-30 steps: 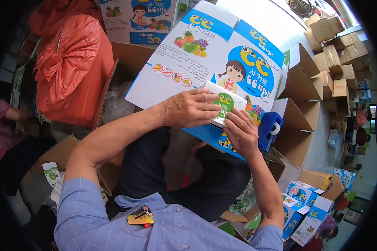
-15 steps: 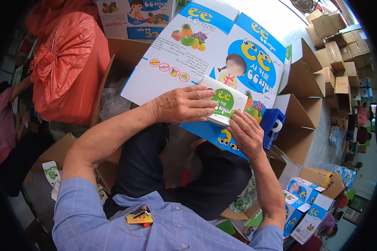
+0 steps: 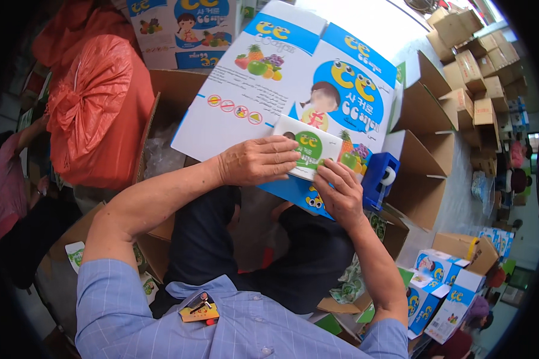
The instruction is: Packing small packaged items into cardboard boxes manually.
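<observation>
Between my two hands a small white box [image 3: 310, 150] with a green oval print rests on a large white-and-blue printed carton [image 3: 239, 90]. The flat fingers of my left hand [image 3: 260, 158] lie over the box's left end. My right hand [image 3: 341, 190] grips its lower right corner with bent fingers; the thumb is partly hidden. Beneath, the large carton slopes across the space before my knees. To the right of my right hand is a blue tape dispenser [image 3: 379, 179] with a roll of clear tape.
A tied red sack [image 3: 105, 113] stands at the left, beside an open brown carton [image 3: 176, 84]. Open carton flaps [image 3: 422, 173] rise on the right. Several blue-and-white boxes [image 3: 440, 293] stand at the lower right, and brown cartons [image 3: 470, 69] are piled farther back. A person [image 3: 12, 179] sits at far left.
The whole view has shifted slightly. Both hands stay on the small box, which appears a little lower and further left in the picture, with small finger movements.
</observation>
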`<state>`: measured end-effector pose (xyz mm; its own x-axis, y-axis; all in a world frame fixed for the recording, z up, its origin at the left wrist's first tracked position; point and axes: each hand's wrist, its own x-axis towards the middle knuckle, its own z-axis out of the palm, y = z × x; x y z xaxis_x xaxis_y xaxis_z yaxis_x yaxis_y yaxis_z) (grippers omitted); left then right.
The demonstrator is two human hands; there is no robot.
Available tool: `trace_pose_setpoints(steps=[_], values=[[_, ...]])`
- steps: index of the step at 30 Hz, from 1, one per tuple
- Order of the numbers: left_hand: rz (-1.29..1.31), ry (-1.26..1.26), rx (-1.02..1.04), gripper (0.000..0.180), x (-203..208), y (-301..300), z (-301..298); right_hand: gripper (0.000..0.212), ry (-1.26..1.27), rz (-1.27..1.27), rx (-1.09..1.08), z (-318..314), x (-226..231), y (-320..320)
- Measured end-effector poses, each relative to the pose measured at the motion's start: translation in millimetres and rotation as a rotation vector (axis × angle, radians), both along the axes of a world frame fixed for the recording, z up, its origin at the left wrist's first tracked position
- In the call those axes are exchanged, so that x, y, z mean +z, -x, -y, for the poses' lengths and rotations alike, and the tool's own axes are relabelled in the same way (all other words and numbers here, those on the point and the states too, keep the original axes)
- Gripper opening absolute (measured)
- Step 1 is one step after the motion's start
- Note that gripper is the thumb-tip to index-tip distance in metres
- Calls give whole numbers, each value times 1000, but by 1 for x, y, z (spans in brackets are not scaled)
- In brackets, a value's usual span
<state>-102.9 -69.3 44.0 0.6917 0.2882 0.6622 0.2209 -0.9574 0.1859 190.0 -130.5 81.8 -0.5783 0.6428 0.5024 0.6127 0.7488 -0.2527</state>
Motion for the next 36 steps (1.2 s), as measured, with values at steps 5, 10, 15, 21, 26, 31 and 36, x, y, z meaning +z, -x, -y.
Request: trace_pose_setpoints(steps=[5, 10, 15, 21, 26, 31, 36], values=[[-5, 220, 10, 43, 10, 1, -2, 26, 89, 17, -74, 8, 18, 18], [-108, 176, 150, 44, 22, -11, 8, 29, 55, -333, -462, 82, 41, -2], [-122, 140, 232, 46, 17, -32, 23, 51, 382, -649, -1106, 119, 21, -46], [-114, 139, 381, 43, 7, -47, 32, 54, 734, -870, -1131, 90, 29, -54], [-104, 145, 380, 43, 6, -45, 33, 39, 938, -1107, -998, 78, 15, -69], [-98, 143, 388, 44, 5, -44, 33, 21, 924, -1621, -927, 76, 2, -66], [-85, 152, 385, 44, 6, -46, 34, 13, 833, -1767, -710, 86, -26, -76]])
